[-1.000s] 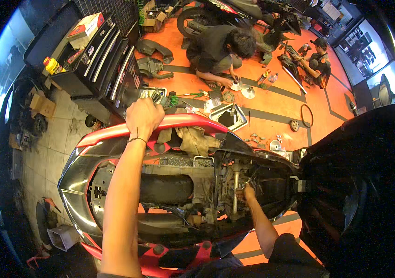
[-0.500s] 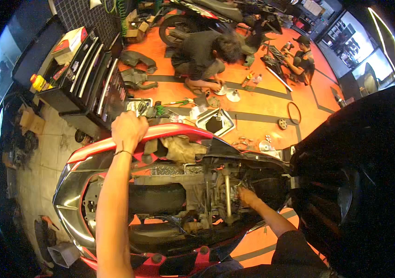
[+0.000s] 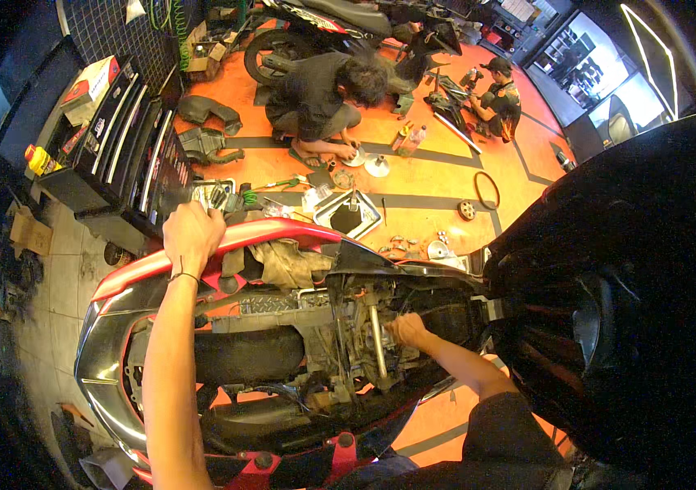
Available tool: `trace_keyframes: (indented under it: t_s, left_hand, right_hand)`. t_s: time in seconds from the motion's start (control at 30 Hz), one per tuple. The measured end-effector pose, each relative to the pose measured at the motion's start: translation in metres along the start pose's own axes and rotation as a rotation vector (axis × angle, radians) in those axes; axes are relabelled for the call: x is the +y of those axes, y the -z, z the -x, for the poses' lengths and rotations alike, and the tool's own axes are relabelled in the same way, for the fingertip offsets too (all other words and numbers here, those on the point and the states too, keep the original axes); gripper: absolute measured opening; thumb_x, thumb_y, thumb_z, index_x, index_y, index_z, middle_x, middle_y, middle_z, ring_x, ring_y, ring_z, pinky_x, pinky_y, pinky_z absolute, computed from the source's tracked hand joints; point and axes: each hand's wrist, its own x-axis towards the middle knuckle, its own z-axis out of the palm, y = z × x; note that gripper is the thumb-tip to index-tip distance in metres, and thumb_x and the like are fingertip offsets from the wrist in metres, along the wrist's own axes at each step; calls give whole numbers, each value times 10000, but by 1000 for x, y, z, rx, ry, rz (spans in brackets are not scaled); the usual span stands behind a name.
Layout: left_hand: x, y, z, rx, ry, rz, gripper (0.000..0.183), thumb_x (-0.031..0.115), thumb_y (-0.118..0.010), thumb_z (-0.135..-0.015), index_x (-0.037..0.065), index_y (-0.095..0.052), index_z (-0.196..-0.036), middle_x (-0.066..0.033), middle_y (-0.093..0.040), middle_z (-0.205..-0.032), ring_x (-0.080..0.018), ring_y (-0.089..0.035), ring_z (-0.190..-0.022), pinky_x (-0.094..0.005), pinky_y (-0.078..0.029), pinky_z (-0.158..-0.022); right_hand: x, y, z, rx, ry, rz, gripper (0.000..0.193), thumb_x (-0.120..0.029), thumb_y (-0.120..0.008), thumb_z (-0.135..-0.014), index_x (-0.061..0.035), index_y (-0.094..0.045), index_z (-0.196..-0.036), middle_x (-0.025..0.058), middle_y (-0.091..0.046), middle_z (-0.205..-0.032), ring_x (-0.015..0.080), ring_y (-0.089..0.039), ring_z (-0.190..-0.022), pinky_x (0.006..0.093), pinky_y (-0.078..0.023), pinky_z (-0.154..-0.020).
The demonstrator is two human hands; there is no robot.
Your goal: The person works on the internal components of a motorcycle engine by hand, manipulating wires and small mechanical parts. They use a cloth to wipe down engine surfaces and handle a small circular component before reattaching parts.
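In front of me lies a scooter body with its seat raised and the inside of the frame exposed. My left hand is closed at the red side panel along the far edge; whatever is in its fingers is hidden. Deep in the open bay, my right hand has its fingers curled just right of a pale metal tube. Dark engine parts surround those fingertips, and what they grip cannot be made out. A tan cloth lies inside the far panel.
The raised black seat underside fills the right. A tool cabinet stands at far left. Beyond the scooter are a white-rimmed tray, a belt and loose parts on the orange floor. One person crouches there; another person sits farther back.
The whole scene has shifted left in the picture as the view turned. My right hand has moved slightly farther from me and closer to the metal tube. My left hand stays at the red panel.
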Motion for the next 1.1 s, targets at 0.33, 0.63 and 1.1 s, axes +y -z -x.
trace_keyframes:
  t_s: [0.33, 0.63, 1.1]
  left_hand:
    - [-3, 8, 3, 25, -13, 4, 356, 284, -553, -785, -46, -685, -807, -258, -656, -810, -394, -658, -773, -446, -528, -744]
    - [-5, -4, -1, 47, -36, -10, 336, 289, -561, -788, -23, -686, -776, -251, -655, -785, -404, -654, -755, -451, -529, -729]
    - [18, 12, -26, -128, 42, -165, 513, 438, -511, -842, -20, -658, -1022, -283, -624, -1038, -416, -614, -985, -462, -485, -876]
  right_hand:
    - [-46, 22, 0, 147, -761, -422, 551, -404, -338, -952, -4, -703, -852, 237, -669, -911, 402, -653, -858, 485, -512, -797]
    - [-34, 0, 19, 547, -390, -541, 286, -226, -483, -939, 32, -550, -1042, 244, -579, -987, 435, -572, -884, 475, -465, -752]
    - [78, 90, -14, 18, 725, 513, 170, -275, -526, -826, -199, -581, -968, 20, -533, -945, 196, -509, -968, 393, -436, -789]
